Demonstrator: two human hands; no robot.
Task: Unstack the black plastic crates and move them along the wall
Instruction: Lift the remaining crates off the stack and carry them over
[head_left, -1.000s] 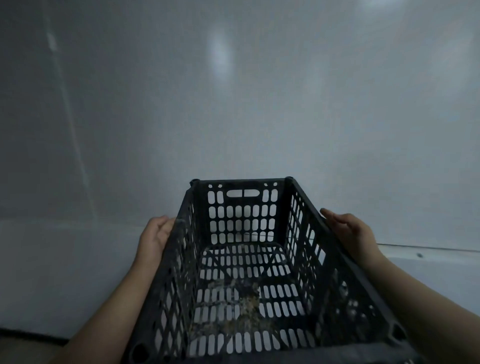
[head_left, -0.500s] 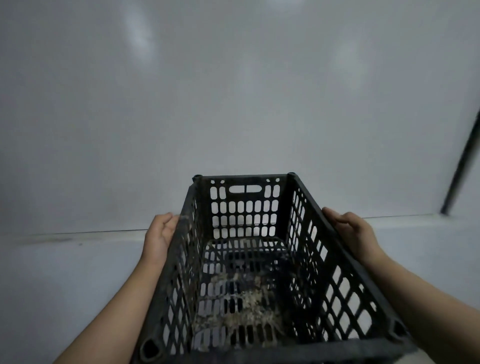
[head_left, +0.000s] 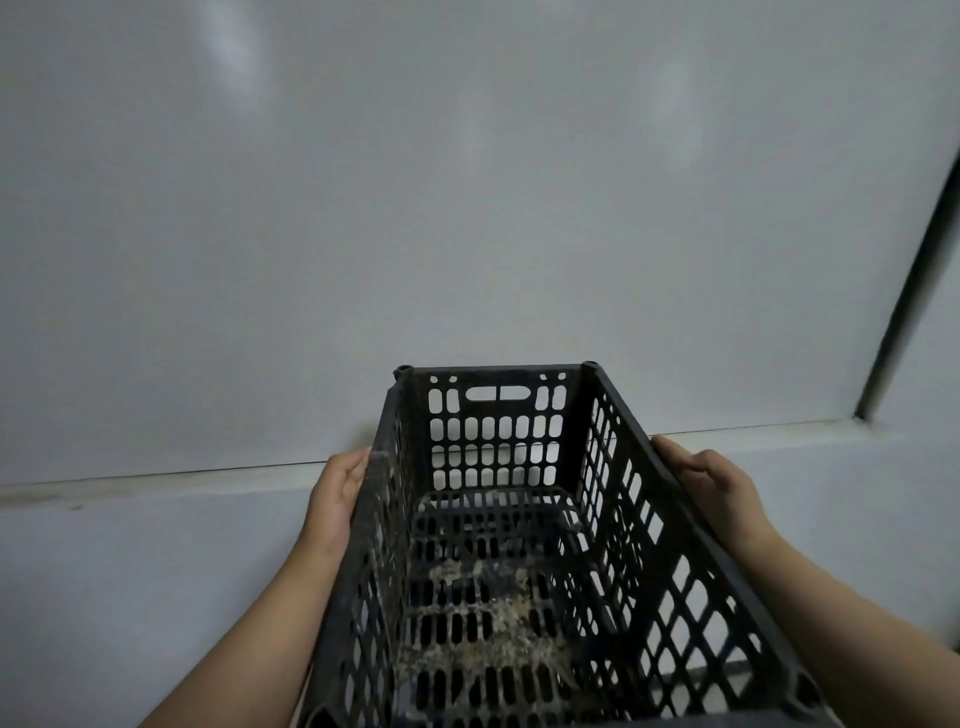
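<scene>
A black plastic crate fills the lower middle of the view, held up in front of a pale grey wall. Its long axis points away from the person, and the far end panel, with a slot handle near its top, faces the wall. The sides and floor are slotted all over, and pale dirt or dried residue lies on the inside floor toward the near end.

The left hand grips the top rim of the left long side. Its fingers lie close together, curled onto the rim, with the palm against the outer face of that side. The right hand grips the top rim of the right long side in the same way, its fingers pressed together and wrapped over the edge. Both bare forearms run back toward the bottom corners of the view.

Behind the crate a thin dark seam crosses the wall, with a pale ledge just under it and more pale surface below. A dark strip slants down the wall at the right edge and meets the ledge. Whether the crate rests on anything underneath cannot be told; no support shows beneath it.
</scene>
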